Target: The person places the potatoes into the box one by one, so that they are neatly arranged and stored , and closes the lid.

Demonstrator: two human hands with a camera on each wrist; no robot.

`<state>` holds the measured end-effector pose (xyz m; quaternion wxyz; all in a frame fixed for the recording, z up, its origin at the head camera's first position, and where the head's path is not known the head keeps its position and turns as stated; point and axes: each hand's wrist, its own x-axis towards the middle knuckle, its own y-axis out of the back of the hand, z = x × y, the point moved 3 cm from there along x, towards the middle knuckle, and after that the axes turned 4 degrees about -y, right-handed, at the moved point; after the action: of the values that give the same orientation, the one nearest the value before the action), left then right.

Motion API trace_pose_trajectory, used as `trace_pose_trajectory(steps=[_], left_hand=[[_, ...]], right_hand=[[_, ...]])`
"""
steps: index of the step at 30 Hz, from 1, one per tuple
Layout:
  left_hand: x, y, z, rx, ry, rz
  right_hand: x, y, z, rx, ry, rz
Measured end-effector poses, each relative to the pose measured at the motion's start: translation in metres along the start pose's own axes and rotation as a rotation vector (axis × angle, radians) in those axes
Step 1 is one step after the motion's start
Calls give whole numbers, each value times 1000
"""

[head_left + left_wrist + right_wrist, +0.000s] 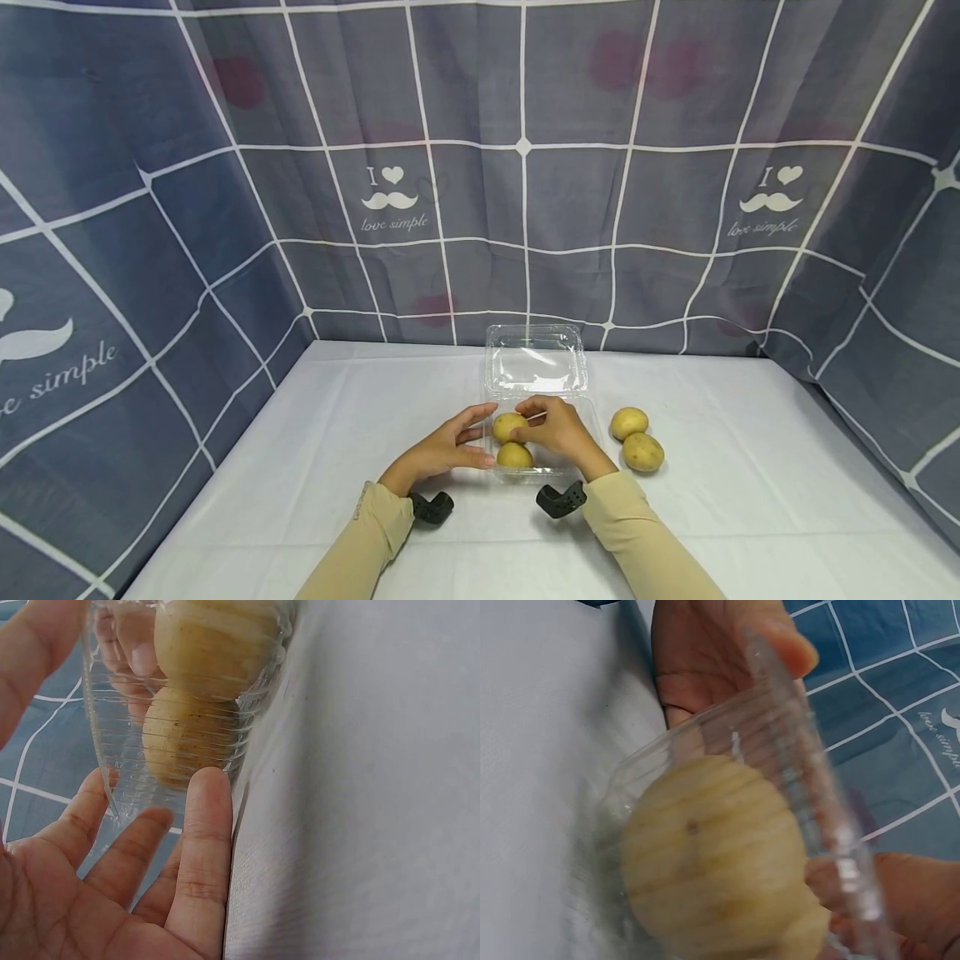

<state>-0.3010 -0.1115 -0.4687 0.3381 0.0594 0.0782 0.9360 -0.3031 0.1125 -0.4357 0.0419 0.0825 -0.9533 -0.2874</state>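
Note:
A clear plastic clamshell box (592, 417) lies on the table with its lid (536, 358) folded back. Inside, at its left side, sit two yellow potatoes: a far one (508, 425) and a near one (514, 456). My right hand (558, 429) reaches over the box, thumb and fingers gripping the far potato. The left hand (448, 447) is spread along the box's left wall. Its fingertips (208, 787) show against the ribbed plastic in the left wrist view. Through the wall in the right wrist view, one potato (712, 855) looks large and blurred.
Two more potatoes, a smaller (628, 423) and a larger (642, 452), lie on the table right of the box. A white cloth (375, 408) covers the table. Behind it and at both sides hangs a blue-grey checked curtain (472, 200).

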Motion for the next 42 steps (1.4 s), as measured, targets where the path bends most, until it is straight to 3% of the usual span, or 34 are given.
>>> trace_pose_trajectory(steps=[11, 21, 35, 42], left_hand=[[0, 2, -2, 4, 5, 8], [0, 0, -3, -13, 5, -2], [-2, 0, 0, -19, -8, 3], [-1, 0, 1, -15, -18, -3]], right_hand=[[-7, 13, -1, -20, 82, -67], [-12, 21, 12, 142, 182, -167], [-22, 34, 18, 392, 146, -202], [-27, 46, 18, 379, 140, -234]])
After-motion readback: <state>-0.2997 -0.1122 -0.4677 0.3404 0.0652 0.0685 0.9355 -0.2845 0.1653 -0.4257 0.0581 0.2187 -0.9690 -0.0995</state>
